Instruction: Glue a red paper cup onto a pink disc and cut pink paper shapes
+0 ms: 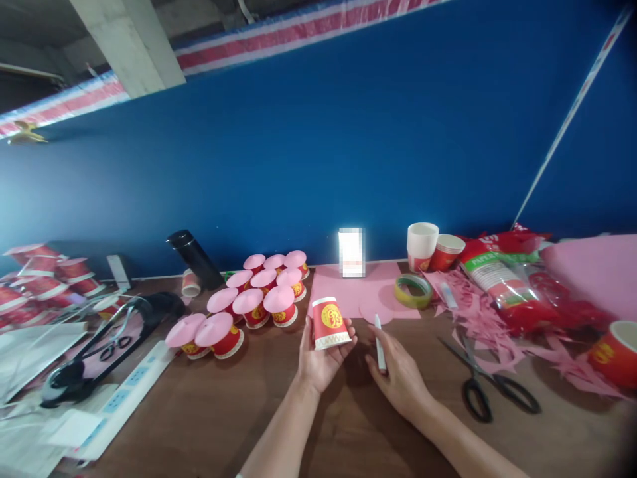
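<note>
In my left hand rests a red paper cup with a gold emblem, turned upside down, with fingers around its side. My right hand has its thumb and fingers about a slim white pen-shaped tube, tip pointing away from me; its exact kind is unclear. Just beyond lies a pink paper disc on a pink sheet. To the left stand several upside-down red cups topped with pink discs.
Black-handled scissors lie open at right, near pink paper scraps. A tape roll, stacked cups and a bagged cup pack sit behind. Leftward are a power strip and a black bottle.
</note>
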Demonstrator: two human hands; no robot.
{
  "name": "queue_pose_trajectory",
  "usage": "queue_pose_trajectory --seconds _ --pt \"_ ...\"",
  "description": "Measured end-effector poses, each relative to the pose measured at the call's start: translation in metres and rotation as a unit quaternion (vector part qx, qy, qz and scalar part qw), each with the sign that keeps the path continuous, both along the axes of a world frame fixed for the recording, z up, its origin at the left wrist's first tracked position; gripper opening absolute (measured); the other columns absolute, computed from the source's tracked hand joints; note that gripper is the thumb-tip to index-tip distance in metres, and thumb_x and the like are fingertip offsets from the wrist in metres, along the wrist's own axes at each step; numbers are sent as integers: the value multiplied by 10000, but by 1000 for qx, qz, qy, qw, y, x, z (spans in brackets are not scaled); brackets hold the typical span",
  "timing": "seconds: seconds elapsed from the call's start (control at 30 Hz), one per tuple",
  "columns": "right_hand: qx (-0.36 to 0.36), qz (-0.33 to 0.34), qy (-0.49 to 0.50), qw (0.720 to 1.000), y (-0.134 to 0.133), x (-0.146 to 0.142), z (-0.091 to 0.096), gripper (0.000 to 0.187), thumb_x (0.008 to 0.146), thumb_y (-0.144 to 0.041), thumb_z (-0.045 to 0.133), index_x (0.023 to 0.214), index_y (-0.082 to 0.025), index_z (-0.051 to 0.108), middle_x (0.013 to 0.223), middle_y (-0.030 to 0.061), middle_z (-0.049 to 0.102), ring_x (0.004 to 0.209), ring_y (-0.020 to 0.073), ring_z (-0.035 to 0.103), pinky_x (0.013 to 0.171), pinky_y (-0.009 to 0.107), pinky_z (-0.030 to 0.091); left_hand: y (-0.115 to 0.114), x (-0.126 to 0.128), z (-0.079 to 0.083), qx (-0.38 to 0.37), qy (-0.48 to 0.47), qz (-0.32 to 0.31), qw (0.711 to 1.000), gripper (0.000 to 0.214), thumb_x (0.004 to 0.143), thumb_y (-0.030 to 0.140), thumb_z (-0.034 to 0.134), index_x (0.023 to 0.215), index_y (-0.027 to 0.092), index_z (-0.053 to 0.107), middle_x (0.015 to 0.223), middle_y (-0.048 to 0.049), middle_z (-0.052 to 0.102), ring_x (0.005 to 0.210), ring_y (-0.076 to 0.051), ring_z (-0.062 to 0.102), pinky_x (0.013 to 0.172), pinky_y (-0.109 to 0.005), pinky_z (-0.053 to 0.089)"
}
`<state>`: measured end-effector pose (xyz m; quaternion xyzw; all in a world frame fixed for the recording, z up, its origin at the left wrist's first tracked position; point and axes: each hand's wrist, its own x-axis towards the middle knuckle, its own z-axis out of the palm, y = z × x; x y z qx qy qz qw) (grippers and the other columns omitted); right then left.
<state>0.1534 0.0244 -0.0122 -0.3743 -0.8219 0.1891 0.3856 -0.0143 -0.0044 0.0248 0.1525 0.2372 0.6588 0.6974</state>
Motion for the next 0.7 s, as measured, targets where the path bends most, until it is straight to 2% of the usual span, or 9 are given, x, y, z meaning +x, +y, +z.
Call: queue_pose_trajectory --seconds 0.07,0.13,0.2,0.27,0.37,0.53,0.7 --pt "-2 -2 -1 1000 0 0 -1 454 789 -187 473 1233 -180 379 1072 109 581 969 232 562 817 387 486 1 2 -2 -12 43 21 999 579 750 585 446 1033 99 584 1001 -139 629 922 -245 589 897 -406 404" --pt "-5 -5 1 1000 1 0 -2 463 786 -187 473 1238 -180 375 1093 109 573 986 232 556 827 390 482 1 4 -5 -21 138 86 987 524 745 543 493 1052 126 572 1018 -122 623 957 -249 573 880 -393 410" --pt "-8 -6 6 1000 1 0 -2 479 781 -186 477 1247 -188 368 1110 105 568 1008 234 547 838 397 477 1 7 -7 1 268 154 951 452 718 456 580 1063 164 563 1015 -92 624 967 -240 561 862 -361 413" --pt "-16 -5 14 1000 1 0 -2 493 780 -189 479 1258 -197 358 1130 103 559 1023 235 540 847 405 471 0 9 -7 47 381 184 905 438 689 366 637 1077 183 550 1023 -77 619 975 -231 548 869 -335 401" --pt "-32 -4 27 999 0 0 1 505 783 -204 489 1267 -199 344 1139 104 549 1024 236 535 852 410 464 -1 11 -5 89 464 177 863 442 687 309 640 1095 184 527 1040 -80 602 973 -225 540 879 -331 389" --pt "-40 -1 32 999 -2 3 9 535 781 -254 528 1273 -172 335 1126 120 550 1047 242 519 891 414 436 0 10 -7 79 502 173 844 459 661 285 662 1082 183 510 1026 -81 592 943 -221 549 862 -337 389" --pt "-21 17 27 999 -3 3 11 530 766 -230 525 1263 -162 356 1166 128 540 1075 242 513 918 412 424 -1 9 -12 86 545 152 820 440 698 275 619 1110 188 488 1059 -90 575 971 -225 537 876 -352 377"
